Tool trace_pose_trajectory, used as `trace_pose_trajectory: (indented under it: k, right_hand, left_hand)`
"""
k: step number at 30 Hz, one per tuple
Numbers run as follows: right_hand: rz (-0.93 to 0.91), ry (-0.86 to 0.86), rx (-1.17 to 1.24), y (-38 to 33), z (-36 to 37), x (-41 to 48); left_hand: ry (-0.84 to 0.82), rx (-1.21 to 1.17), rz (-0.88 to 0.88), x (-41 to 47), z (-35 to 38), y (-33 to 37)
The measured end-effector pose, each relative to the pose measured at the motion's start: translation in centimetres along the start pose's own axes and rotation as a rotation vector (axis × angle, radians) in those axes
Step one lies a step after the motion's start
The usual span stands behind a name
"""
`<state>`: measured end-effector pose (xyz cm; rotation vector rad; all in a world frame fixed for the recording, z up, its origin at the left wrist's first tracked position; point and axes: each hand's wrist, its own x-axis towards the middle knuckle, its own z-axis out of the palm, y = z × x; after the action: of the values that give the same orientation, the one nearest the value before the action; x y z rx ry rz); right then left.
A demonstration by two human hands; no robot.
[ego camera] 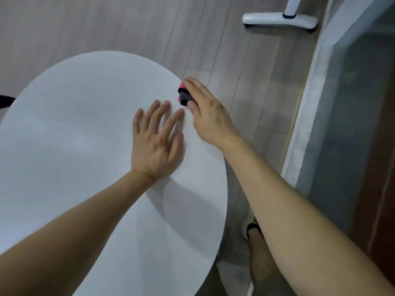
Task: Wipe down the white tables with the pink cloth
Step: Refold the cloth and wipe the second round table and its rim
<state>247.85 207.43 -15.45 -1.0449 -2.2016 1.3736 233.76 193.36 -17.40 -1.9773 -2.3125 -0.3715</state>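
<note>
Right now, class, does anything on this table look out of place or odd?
Only slightly: the cloth held by the right hand sits bunched at the very rim of the table, and shows a dark patch beside the pink. The left hand lies flat on the top. No spills or damage show.

Round, smooth white table, seen from above; small bunched pink cloth, dark on its near side, at the far right rim, mostly covered.
</note>
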Motion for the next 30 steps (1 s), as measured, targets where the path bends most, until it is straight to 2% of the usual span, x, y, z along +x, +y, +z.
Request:
trace_pose_trajectory:
  k: [3,6,9,13,15,23,25,30]
  right_hand:
    - [0.039,0.06,0.088,1.3,-0.3,-7.4]
    - [0.108,0.027,0.166,2.0,-0.7,-11.4]
    - [0.146,-0.015,0.223,1.2,-1.5,-5.6]
    - [0.028,-0.15,0.164,-0.8,-1.1,6.7]
    - [0.008,-0.184,0.149,-1.3,-0.7,8.7]
    - [0.113,-0.068,0.212,0.8,-2.3,-3.6]
    - [0.103,-0.101,0.178,-0.1,-2.1,-0.5]
    - [-0.016,-0.301,0.063,-3.7,0.6,14.8]
  left_hand:
    - [0.0,-0.011,0.012,-0.2,0.2,-0.2]
    - [0.013,-0.026,0.019,-0.2,0.6,-0.4]
    - [0.019,-0.03,0.022,-0.2,0.7,-0.5]
    - [-0.002,-0.039,0.019,-0.4,0.8,-0.6]
    - [-0.007,-0.041,0.013,-0.5,0.9,-0.7]
    - [0.015,-0.077,0.006,-0.4,1.2,-0.5]
    - [0.001,-0.091,-0.013,-0.5,1.2,-0.4]
    - [-0.045,-0.094,-0.015,-0.4,0.8,0.0]
